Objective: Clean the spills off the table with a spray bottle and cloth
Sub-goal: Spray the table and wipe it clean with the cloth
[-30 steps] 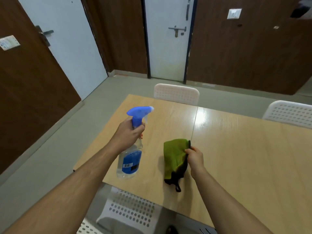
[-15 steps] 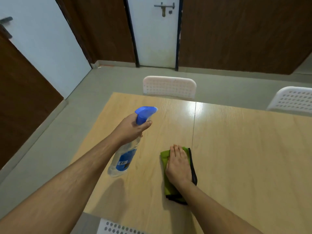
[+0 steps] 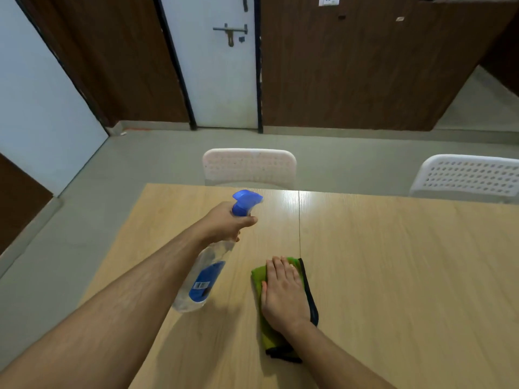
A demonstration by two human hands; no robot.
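Observation:
My left hand [image 3: 224,224] grips the neck of a clear spray bottle [image 3: 202,279] with a blue label and blue trigger head, held tilted above the wooden table [image 3: 393,276], nozzle pointing to the far right. My right hand [image 3: 282,294] lies flat, fingers straight, on a folded green cloth [image 3: 268,335] with a black edge, pressing it onto the table just left of the table's seam. No spill is plainly visible on the wood.
Two white perforated chairs stand at the table's far edge, one [image 3: 249,167] in the middle and one [image 3: 466,175] at the right. The table's left edge drops to a grey floor [image 3: 84,220]. Brown walls and white doors lie beyond.
My right hand went from holding the cloth up by its edge to lying flat on it on the table. The bottle in my left hand tilted further forward.

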